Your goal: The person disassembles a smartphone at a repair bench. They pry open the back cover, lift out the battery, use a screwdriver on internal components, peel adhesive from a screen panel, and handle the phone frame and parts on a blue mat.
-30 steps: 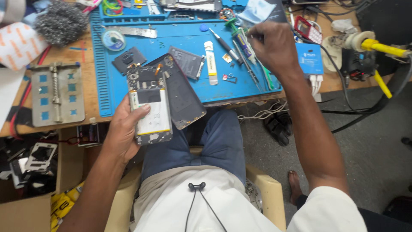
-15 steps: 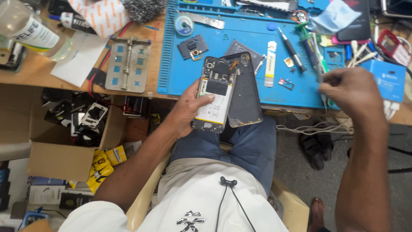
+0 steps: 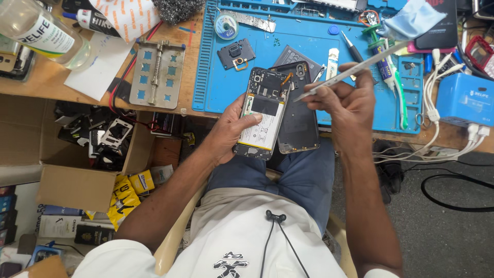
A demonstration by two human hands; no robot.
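Holding the opened phone (image 3: pixel 261 114) from below, the left hand (image 3: pixel 232 131) keeps it at the bench (image 3: pixel 41 77) edge, over the lap. The right hand (image 3: pixel 346 100) pinches metal tweezers (image 3: pixel 346 72), tip at the phone's 2 o'clock corner. I judge that inner parts are being worked; the next move needs a fine, steady tip. The back cover (image 3: pixel 301 110) lies touching at 3 o'clock, so room is small there; the blue mat (image 3: pixel 288 31) at 12 o'clock is crowded.

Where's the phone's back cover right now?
Head view, centre: the dark back cover lies at the blue mat's front edge, right beside the opened phone in the left hand.
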